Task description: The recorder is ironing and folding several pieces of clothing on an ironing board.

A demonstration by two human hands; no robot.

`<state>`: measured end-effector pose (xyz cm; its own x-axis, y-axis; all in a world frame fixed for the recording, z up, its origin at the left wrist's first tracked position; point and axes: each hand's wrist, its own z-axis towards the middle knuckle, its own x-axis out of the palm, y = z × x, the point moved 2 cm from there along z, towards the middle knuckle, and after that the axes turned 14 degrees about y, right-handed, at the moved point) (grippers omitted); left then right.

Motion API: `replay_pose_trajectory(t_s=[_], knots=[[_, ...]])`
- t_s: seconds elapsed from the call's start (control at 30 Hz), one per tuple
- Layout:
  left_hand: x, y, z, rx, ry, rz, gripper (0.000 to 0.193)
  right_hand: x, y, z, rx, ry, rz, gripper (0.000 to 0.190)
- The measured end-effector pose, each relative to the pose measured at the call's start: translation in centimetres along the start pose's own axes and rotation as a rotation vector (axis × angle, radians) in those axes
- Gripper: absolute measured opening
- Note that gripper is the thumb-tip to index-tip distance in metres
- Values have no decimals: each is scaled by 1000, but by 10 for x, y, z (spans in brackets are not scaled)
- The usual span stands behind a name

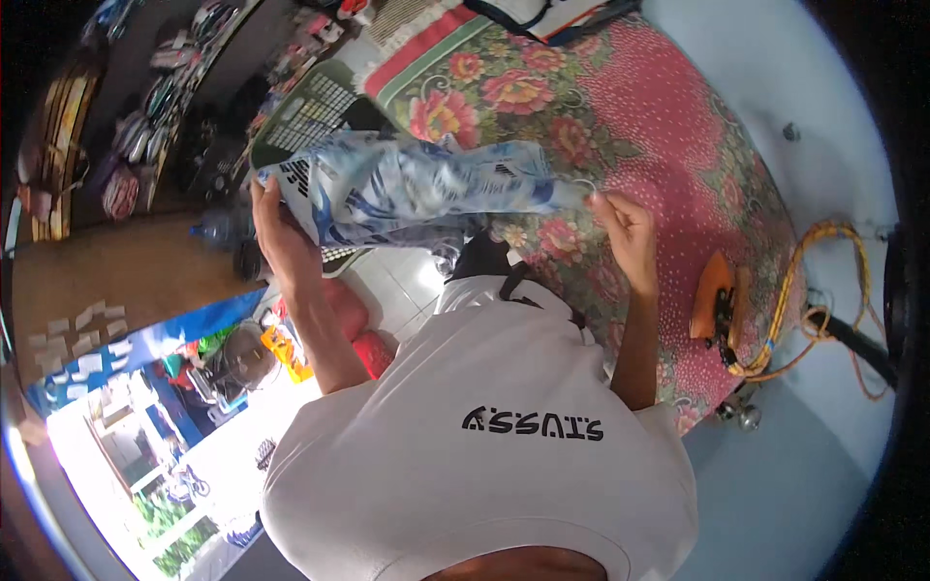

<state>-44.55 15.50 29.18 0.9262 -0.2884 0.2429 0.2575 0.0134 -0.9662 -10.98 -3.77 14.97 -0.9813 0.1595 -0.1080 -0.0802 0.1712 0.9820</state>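
A blue-and-white patterned garment (pixel 429 174) with dark printing is stretched between my hands, above a laundry basket and the near edge of a cloth-covered surface. At its left end my left hand (pixel 283 232) holds the fabric, thumb uppermost. My right hand (pixel 626 229) pinches the narrow, pale right end between thumb and fingers. A thin white loop shows beside those fingertips; blur hides exactly what it is. Partly behind the garment stands the green plastic laundry basket (pixel 309 109), with dark cloth inside.
A pink floral cloth (pixel 647 145) covers the surface ahead. On its right rests an orange-and-black clothes iron (pixel 716 298) with a coiled yellow cord (pixel 785 290). Folded clothing (pixel 545 18) lies at the far edge. Shelves with goods (pixel 174 94) and a fan (pixel 251 356) are leftward.
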Motion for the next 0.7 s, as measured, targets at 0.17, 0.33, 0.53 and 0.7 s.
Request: replay_pose_trajectory(t_s=[0.17, 0.33, 0.53, 0.7], knots=[[49, 17, 15, -165, 147, -61, 33, 30, -43, -16, 203, 222, 472, 38], [57, 8, 19, -156, 319, -170, 34, 96, -76, 18, 327, 299, 798, 45], [49, 8, 18, -160, 340, -178, 40, 132, -79, 58, -68, 382, 1241, 26], [41, 13, 20, -174, 235, -138, 46, 114, -80, 43, 56, 420, 1349, 23]])
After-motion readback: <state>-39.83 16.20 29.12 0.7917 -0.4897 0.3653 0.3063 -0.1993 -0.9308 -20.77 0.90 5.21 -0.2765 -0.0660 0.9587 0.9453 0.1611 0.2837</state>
